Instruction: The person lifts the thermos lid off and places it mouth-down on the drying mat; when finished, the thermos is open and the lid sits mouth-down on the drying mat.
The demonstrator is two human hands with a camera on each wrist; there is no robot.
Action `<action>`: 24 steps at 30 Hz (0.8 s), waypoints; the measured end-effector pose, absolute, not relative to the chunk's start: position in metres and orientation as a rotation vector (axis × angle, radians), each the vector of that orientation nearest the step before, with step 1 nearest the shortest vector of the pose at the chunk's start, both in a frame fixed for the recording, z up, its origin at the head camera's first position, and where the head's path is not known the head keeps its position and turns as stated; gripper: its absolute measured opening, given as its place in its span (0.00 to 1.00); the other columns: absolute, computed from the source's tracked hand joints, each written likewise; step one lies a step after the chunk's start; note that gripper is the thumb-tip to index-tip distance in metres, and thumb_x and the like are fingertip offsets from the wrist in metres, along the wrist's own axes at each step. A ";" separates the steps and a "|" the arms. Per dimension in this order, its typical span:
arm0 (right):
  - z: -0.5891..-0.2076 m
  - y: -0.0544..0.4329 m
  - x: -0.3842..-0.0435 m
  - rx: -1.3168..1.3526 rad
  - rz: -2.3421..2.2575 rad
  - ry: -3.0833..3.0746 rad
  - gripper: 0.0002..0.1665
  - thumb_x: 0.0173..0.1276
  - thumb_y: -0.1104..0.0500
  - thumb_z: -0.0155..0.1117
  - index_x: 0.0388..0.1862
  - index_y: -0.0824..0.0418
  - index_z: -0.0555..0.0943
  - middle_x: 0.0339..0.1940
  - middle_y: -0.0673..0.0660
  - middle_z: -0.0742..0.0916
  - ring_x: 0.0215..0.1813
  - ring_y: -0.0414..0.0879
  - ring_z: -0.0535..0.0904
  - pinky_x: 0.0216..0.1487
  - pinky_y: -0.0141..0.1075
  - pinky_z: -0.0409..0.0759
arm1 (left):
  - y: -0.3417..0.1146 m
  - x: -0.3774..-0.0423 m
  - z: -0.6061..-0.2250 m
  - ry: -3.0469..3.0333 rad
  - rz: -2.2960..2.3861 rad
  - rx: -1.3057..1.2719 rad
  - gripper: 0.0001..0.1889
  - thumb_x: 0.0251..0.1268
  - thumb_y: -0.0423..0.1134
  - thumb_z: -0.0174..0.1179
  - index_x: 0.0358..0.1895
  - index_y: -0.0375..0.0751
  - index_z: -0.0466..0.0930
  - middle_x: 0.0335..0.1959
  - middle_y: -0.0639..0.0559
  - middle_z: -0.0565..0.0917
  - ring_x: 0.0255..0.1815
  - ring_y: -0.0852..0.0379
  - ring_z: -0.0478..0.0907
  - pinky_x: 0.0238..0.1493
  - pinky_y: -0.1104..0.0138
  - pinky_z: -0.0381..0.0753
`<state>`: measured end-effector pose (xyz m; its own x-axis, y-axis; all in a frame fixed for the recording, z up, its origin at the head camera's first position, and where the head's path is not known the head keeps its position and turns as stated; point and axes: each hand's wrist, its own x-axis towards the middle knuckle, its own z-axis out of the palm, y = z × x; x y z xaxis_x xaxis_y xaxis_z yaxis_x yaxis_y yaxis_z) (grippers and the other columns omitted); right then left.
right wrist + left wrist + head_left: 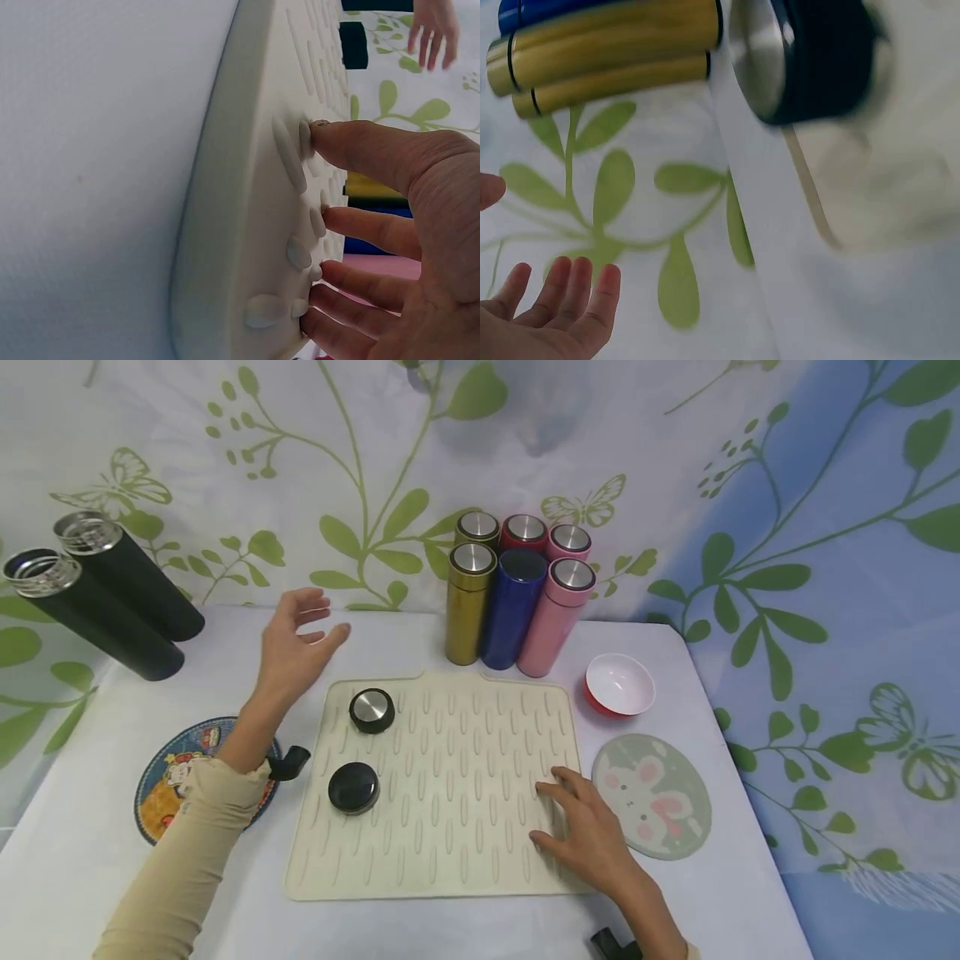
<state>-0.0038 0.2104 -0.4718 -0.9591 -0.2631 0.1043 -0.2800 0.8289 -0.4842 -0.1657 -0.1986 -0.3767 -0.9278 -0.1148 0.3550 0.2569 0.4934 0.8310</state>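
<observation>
A leaf-and-butterfly backdrop rises behind a white-covered table, with a ridged cream mat in the middle. On its left part sit a silver-topped lid and, nearer the person, a round black piece (probably a second lid, turned over). Two black bottles, the nearer one and the farther one, stand at the back left with bare metal necks. A group of coloured bottles, a gold one among them, stands behind the mat.

The left hand hangs between the black bottles and the coloured group, fingers apart and gently bent, holding nothing. The right hand rests its fingertips on the ridges near the mat's right edge, spread and loosely curved, gripping nothing.

I judge this a pause between grips, with the black bottles uncapped and the lids set down. Handling either lid would call for a pinch around its rim, and recapping for a steadying grip on the bottle
</observation>
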 end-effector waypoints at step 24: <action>-0.471 0.210 -0.008 0.425 0.786 -2.990 0.37 0.44 0.52 0.87 0.56 0.55 0.84 0.67 0.58 0.76 0.66 0.55 0.72 0.53 0.53 0.79 | -0.066 -0.234 -0.384 -2.474 -1.626 -0.386 0.44 0.55 0.44 0.75 0.72 0.37 0.60 0.64 0.44 0.74 0.65 0.50 0.71 0.60 0.58 0.74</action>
<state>-0.0076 0.2105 -0.4707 -0.9626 -0.2559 0.0884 -0.2663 0.8359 -0.4799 -0.2336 -0.0664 -0.3843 -0.9545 0.1283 0.2692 0.2980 0.3771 0.8769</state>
